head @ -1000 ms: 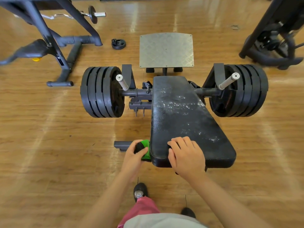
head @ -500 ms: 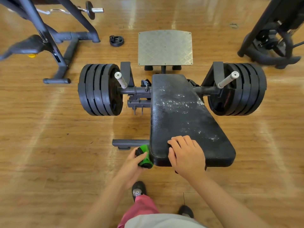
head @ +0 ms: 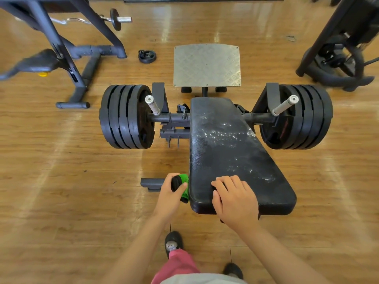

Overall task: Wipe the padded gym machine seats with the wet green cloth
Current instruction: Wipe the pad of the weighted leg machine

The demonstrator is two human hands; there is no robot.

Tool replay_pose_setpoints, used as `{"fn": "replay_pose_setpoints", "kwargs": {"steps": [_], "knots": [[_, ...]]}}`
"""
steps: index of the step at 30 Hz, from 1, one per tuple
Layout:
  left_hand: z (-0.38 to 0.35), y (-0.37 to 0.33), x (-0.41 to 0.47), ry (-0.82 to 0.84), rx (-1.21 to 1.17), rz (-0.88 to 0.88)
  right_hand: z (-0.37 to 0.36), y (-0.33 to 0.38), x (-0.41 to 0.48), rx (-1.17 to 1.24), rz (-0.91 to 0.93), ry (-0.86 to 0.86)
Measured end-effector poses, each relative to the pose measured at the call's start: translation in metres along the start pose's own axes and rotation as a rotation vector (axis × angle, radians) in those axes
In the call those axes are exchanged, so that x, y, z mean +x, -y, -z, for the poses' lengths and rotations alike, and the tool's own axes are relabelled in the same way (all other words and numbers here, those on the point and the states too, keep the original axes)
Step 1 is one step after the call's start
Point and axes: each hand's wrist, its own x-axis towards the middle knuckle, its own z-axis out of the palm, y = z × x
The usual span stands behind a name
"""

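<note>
The left hand (head: 171, 194) is closed tight around the cloth (head: 184, 184). The fingers and thumb wrap right round it. The cloth is bright green and squashed into a ball. A black bit shows in the fist too, and I cannot tell what it is. The cloth sits against the left side of the seat (head: 223, 152), near the end closest to the person.

The right hand (head: 235, 199) lies on top of the seat at that same near end. Its fingers are spread a little and bent just a bit. It holds nothing.

The seat is long, black and padded. White specks and shiny drops dot its middle and far part. The part by the hands looks plain.

Big black weights (head: 127, 116) stand on each side of the seat, on a wood floor (head: 61, 171).
</note>
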Motion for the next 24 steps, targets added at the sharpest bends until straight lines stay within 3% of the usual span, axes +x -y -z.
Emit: {"fn": "replay_pose_setpoints", "kwargs": {"steps": [7, 13, 24], "knots": [[0.001, 0.004, 0.014, 0.045, -0.055, 0.076, 0.004, 0.001, 0.003, -0.016, -0.009, 0.014], [0.018, 0.007, -0.021, 0.155, -0.094, 0.037, 0.003, 0.001, 0.002, -0.011, -0.034, 0.032], [0.001, -0.011, 0.022, 0.056, -0.029, 0.006, 0.004, 0.003, 0.002, -0.002, -0.052, 0.010]]}}
